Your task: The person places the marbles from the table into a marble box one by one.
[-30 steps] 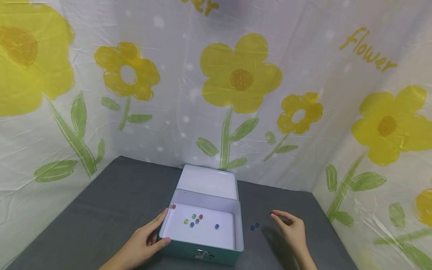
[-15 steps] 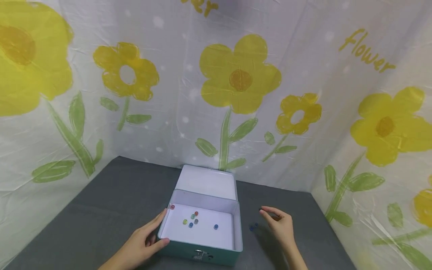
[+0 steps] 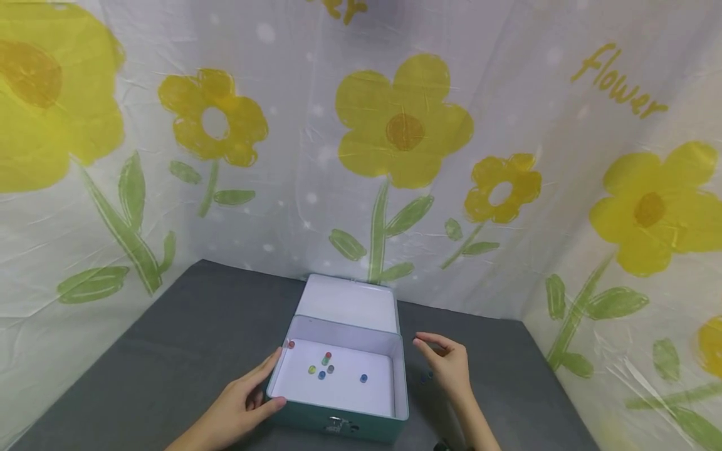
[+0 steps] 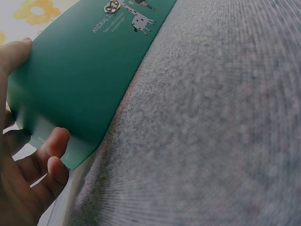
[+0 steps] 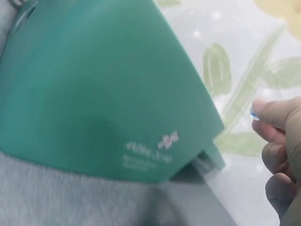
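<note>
A green tin box (image 3: 338, 418) with a white inside stands on the dark table, its lid (image 3: 348, 304) folded back. My left hand (image 3: 239, 401) grips its front left corner, thumb at the front rim and fingers along the left side. Right of the box, my right hand (image 3: 448, 363) is raised, pinching a small blue bead (image 5: 253, 113) between thumb and index finger. Inside the box lie several small beads: a red bead (image 3: 291, 344) by the left wall, another red bead (image 3: 328, 355) against a green one, a yellow-green bead (image 3: 312, 369), and a blue bead (image 3: 363, 378) farther right.
Blue beads (image 3: 424, 378) lie on the table right of the box, partly behind my right hand. A dark grey cloth (image 3: 225, 319) covers the table. A white curtain (image 3: 293, 188) with yellow flowers hangs round the back and sides.
My right hand has moved left and up, toward the box, with the bead in its pinch. One red bead in the box has rolled left to the green one. My left hand stays put.
</note>
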### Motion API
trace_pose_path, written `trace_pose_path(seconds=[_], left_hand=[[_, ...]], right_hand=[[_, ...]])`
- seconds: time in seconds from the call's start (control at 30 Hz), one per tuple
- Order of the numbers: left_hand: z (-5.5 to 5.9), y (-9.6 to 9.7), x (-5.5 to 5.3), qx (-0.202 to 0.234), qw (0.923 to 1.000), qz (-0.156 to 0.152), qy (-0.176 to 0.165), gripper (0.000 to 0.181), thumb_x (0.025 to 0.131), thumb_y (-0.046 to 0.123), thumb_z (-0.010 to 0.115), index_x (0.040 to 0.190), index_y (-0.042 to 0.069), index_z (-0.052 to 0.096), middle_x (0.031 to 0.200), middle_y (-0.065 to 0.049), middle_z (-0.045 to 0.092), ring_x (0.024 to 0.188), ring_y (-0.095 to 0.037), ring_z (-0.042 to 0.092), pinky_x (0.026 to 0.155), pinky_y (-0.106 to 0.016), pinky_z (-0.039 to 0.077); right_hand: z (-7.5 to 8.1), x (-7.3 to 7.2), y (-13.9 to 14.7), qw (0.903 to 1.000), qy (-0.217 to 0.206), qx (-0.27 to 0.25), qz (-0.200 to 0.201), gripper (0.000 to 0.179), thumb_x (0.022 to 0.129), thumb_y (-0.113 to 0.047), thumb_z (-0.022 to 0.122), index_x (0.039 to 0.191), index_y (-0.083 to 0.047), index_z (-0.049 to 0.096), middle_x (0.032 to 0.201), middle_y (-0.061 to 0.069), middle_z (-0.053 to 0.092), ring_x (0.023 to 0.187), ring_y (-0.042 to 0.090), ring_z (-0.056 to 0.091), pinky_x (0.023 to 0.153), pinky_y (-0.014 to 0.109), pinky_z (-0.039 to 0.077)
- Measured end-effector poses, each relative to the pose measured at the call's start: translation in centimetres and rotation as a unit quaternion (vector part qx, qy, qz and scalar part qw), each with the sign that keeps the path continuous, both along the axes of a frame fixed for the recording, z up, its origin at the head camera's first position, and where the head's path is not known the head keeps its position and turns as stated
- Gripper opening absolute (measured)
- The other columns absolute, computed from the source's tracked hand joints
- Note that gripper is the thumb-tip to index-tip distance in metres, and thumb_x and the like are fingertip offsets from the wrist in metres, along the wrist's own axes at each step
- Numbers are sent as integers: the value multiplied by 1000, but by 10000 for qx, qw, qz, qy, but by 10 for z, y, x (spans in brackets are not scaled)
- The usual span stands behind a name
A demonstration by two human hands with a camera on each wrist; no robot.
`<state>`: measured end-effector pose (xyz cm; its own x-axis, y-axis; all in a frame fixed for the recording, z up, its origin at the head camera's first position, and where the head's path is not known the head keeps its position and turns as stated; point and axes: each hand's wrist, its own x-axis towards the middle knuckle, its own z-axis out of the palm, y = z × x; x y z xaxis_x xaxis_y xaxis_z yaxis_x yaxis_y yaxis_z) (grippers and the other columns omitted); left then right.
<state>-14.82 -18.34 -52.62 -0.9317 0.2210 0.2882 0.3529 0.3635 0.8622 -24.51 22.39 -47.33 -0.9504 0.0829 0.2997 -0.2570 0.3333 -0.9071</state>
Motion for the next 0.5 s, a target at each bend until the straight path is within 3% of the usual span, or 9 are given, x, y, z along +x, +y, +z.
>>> trace_pose_path(seconds=[0.23,0.33,0.5], left_hand=[[0,1,2,-22,10000,32,8,80,97,29,80,164,11,41,164,-22,40,60,3,41,57,-21,45],[0,1,1,-9,10000,23,21,80,97,28,80,164,9,41,164,-22,41,59,2,41,57,-21,45],[1,0,0,-1,10000,-27,63,79,97,24,79,164,7,40,163,-22,43,61,2,42,57,-22,45]], right_hand=[[2,-9,-19,9996,196,64,206,16,92,-10,84,106,-3,83,109,15,79,77,24,76,61,22,44],[4,-11,-27,9991,259,82,321,14,92,-10,84,104,-5,84,108,14,79,67,17,72,56,21,41],[11,-14,-38,9973,452,145,553,11,93,-9,83,103,-6,84,103,13,80,46,6,43,45,19,28]])
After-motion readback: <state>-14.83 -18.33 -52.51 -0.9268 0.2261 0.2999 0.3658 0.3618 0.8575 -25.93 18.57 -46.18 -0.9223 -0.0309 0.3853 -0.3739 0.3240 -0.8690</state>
